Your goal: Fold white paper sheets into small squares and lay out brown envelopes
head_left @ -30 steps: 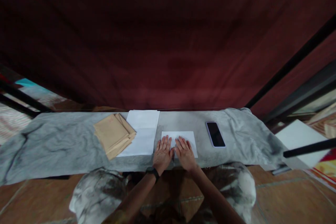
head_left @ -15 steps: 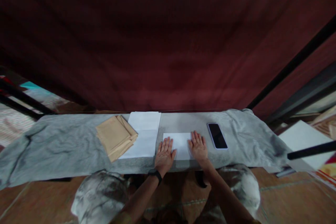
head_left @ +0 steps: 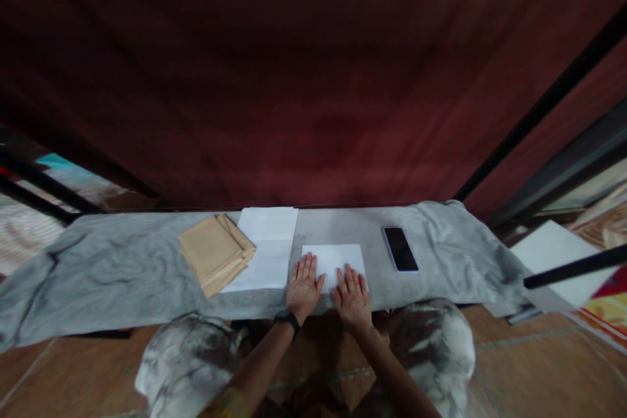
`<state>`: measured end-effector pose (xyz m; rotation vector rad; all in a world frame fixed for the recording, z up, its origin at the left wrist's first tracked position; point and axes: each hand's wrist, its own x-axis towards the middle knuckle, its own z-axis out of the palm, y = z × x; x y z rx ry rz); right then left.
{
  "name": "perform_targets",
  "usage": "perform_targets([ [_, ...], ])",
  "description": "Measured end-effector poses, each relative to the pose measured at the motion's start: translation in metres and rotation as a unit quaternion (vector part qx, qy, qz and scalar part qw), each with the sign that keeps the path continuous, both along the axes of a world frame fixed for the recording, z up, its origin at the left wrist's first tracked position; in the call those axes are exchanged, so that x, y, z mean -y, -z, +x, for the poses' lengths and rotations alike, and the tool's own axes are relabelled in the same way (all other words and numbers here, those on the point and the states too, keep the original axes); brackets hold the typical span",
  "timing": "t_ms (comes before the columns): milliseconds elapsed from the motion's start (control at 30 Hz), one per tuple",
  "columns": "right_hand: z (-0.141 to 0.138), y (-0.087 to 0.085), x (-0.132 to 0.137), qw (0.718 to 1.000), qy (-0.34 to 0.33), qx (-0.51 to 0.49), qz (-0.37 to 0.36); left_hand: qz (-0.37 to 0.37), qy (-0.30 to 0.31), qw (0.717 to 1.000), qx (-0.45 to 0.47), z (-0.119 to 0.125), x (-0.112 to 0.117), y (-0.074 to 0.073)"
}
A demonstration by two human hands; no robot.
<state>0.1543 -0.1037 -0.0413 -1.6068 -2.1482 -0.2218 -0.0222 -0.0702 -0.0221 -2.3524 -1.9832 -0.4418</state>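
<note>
A small white sheet of paper [head_left: 337,256], perhaps folded, lies flat on the grey cloth in front of me. My left hand [head_left: 304,286] rests flat on its left edge, fingers stretched out and pointing away from me. On the sheet's near right part lies my right hand [head_left: 353,300], palm down with fingers spread. Just left of my left hand are larger white sheets of paper [head_left: 272,248]. A stack of brown paper envelopes [head_left: 215,251] overlaps their left side.
A phone [head_left: 400,249] with a dark screen lies right of the small sheet. Grey cloth [head_left: 132,268] covers the narrow bench. Behind it hangs a dark red curtain [head_left: 313,111]. A black bar [head_left: 573,268] and a white board [head_left: 553,255] stand at the right.
My right hand has slid from the small sheet's right edge toward me and to the left, uncovering its far right corner. My left hand has stayed at the left edge.
</note>
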Motion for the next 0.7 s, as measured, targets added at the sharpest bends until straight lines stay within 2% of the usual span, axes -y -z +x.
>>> perform_targets([
  [133,0.008,0.002,0.002,1.0,0.021,0.008,-0.004,0.009,-0.033,0.999,0.008,-0.007,0.01,0.002],
  [233,0.01,0.004,0.003,1.0,0.024,0.013,-0.012,0.014,-0.057,0.998,0.02,0.0,0.017,0.003],
  [300,0.011,0.005,0.004,1.0,0.024,0.013,-0.015,0.015,-0.053,0.998,0.029,0.016,0.019,0.003],
  [433,0.013,0.008,0.006,1.0,0.005,0.012,-0.01,-0.033,0.036,0.998,0.037,0.062,0.011,-0.001],
  [500,0.014,0.009,0.006,1.0,-0.002,0.011,-0.002,-0.052,0.048,0.997,0.038,0.074,0.005,-0.002],
  [600,0.013,0.008,0.005,1.0,0.006,0.007,0.012,-0.045,0.06,0.997,0.034,0.068,-0.004,-0.002],
  [700,0.011,0.007,0.003,1.0,0.013,0.0,0.016,-0.026,0.05,0.998,0.025,0.042,-0.009,0.0],
])
